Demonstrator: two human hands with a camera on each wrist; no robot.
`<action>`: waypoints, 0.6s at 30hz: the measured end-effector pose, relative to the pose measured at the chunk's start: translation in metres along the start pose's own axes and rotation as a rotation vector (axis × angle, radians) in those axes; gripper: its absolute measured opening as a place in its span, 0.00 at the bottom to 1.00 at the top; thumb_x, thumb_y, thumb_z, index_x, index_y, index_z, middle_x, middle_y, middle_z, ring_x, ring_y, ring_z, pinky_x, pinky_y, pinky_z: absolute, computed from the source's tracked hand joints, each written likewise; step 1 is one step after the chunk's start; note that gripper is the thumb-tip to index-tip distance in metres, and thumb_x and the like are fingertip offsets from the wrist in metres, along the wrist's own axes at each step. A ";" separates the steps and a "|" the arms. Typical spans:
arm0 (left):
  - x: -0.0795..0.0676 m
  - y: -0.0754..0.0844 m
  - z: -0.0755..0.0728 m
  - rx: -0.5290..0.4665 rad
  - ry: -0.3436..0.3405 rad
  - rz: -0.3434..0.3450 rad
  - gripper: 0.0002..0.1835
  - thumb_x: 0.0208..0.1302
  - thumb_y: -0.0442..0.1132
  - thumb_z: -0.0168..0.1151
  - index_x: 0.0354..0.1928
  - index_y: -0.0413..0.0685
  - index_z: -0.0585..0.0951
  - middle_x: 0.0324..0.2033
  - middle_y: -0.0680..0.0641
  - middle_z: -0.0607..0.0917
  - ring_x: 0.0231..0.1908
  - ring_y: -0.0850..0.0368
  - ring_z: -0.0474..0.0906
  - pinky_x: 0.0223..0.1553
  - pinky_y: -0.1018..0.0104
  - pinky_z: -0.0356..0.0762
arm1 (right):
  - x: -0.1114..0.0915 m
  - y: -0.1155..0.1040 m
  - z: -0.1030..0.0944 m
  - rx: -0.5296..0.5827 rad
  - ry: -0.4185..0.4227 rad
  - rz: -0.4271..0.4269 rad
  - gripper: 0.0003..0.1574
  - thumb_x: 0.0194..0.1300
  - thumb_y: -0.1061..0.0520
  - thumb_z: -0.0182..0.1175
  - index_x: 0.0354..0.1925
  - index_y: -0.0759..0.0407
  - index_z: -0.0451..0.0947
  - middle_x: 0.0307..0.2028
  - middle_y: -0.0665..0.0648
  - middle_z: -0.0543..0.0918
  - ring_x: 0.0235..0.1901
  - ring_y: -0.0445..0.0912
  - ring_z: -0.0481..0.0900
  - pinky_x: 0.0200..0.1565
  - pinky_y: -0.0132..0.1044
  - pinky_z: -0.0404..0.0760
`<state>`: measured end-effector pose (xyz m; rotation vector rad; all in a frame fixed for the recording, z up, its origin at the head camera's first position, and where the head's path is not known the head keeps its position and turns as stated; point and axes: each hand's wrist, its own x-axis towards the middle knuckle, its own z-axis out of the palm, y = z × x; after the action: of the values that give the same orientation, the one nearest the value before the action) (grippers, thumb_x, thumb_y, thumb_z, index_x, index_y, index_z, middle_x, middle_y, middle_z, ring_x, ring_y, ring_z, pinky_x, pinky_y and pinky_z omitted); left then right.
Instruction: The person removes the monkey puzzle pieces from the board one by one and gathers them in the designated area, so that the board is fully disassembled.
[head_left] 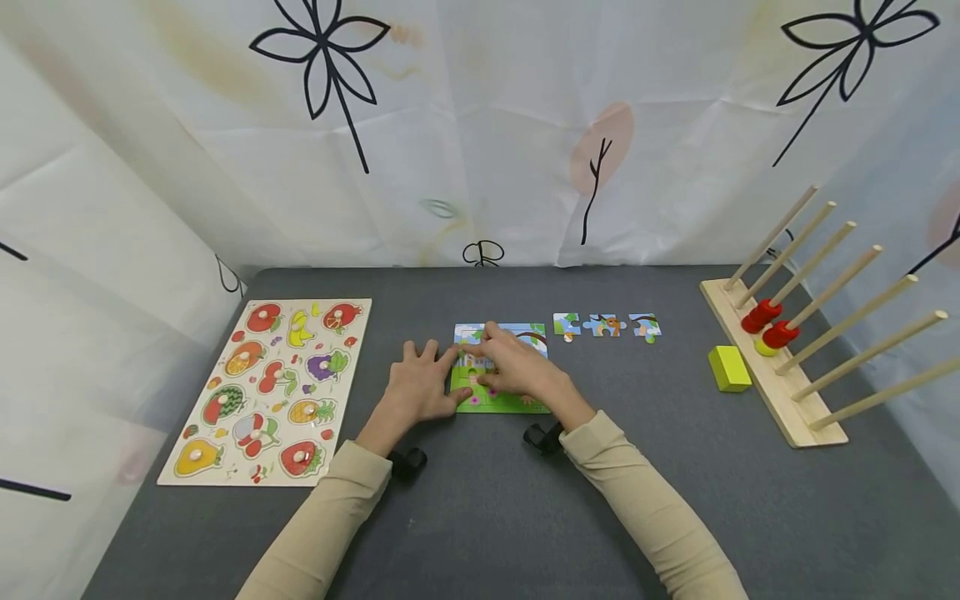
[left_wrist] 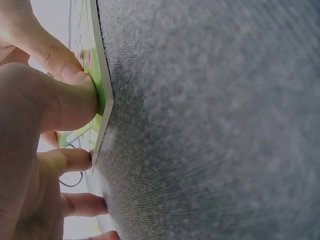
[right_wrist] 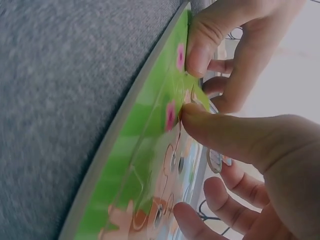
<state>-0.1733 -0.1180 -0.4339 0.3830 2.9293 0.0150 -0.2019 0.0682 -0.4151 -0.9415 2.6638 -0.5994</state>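
A small jigsaw puzzle [head_left: 510,406] with a green lower part lies flat in front of me. My left hand [head_left: 423,383] rests at its left side, thumb on the green face near the corner and index fingertip at the edge; the other fingers are spread on the table. Over the puzzle, my right hand [head_left: 517,362] pinches a puzzle piece [right_wrist: 215,161] between thumb and index finger. That piece stands tilted, mostly hidden by the fingers. In the right wrist view, the thumb tip touches the puzzle's surface beside a pink flower.
Three loose pieces [head_left: 604,325] lie in a row to the puzzle's right. A fruit peg board [head_left: 358,321] is at the left. At the right stand a wooden peg rack [head_left: 797,417] with red and yellow rings and a yellow block [head_left: 729,368]. Fabric hangs behind the table.
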 end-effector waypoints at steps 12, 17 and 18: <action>-0.002 0.001 -0.001 -0.003 0.001 0.003 0.40 0.67 0.67 0.58 0.76 0.58 0.67 0.62 0.39 0.74 0.55 0.35 0.69 0.37 0.45 0.83 | -0.012 0.018 -0.012 -0.005 0.044 0.008 0.35 0.69 0.51 0.68 0.71 0.52 0.73 0.48 0.57 0.77 0.38 0.45 0.74 0.37 0.35 0.75; -0.002 0.001 -0.001 -0.009 -0.001 -0.002 0.40 0.67 0.66 0.58 0.76 0.58 0.66 0.63 0.39 0.74 0.57 0.35 0.69 0.39 0.45 0.82 | -0.025 0.032 -0.022 -0.013 0.050 0.010 0.35 0.69 0.51 0.68 0.71 0.53 0.73 0.49 0.59 0.77 0.40 0.47 0.73 0.40 0.39 0.75; -0.001 0.001 0.000 -0.010 -0.001 -0.005 0.40 0.67 0.66 0.58 0.77 0.58 0.66 0.64 0.39 0.74 0.57 0.35 0.68 0.39 0.45 0.82 | -0.028 0.036 -0.025 -0.017 0.051 0.011 0.35 0.68 0.52 0.68 0.70 0.54 0.74 0.49 0.60 0.77 0.40 0.47 0.73 0.40 0.39 0.74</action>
<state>-0.1718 -0.1173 -0.4336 0.3742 2.9279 0.0289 -0.2092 0.1189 -0.4071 -0.9271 2.7219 -0.6073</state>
